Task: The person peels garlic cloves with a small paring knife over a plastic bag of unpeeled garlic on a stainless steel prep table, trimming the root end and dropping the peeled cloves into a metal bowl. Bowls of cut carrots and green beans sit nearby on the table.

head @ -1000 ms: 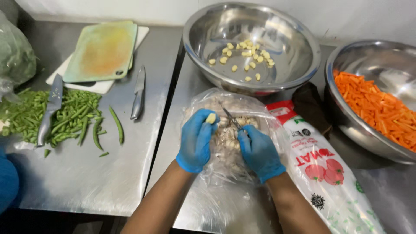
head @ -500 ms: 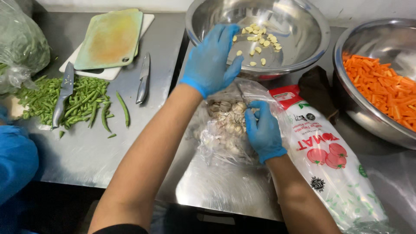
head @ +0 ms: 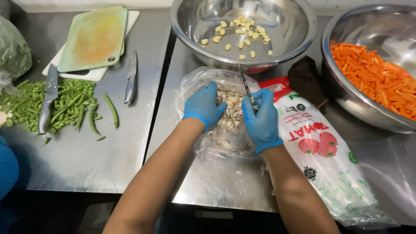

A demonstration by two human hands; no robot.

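Note:
Both my hands wear blue gloves and rest in an open clear plastic bag (head: 199, 84) of unpeeled garlic (head: 232, 108) on the steel table. My left hand (head: 203, 106) lies on the garlic pile, fingers curled down into it. My right hand (head: 260, 119) grips a small knife (head: 245, 83) whose thin blade points up toward the far bowl. That steel bowl (head: 186, 21) holds several peeled garlic cloves (head: 238, 34).
A second steel bowl (head: 342, 104) at right holds cut carrot sticks (head: 372, 82). A printed plastic packet (head: 329, 160) lies right of the bag. At left are green beans (head: 65, 106), two knives (head: 47, 97) (head: 130, 78) and stacked cutting boards (head: 93, 39). A blue sleeve (head: 8, 167) shows at far left.
My left hand reached up to the far bowl with a peeled clove, then came back down onto the garlic in the bag. The right hand stayed in the bag.

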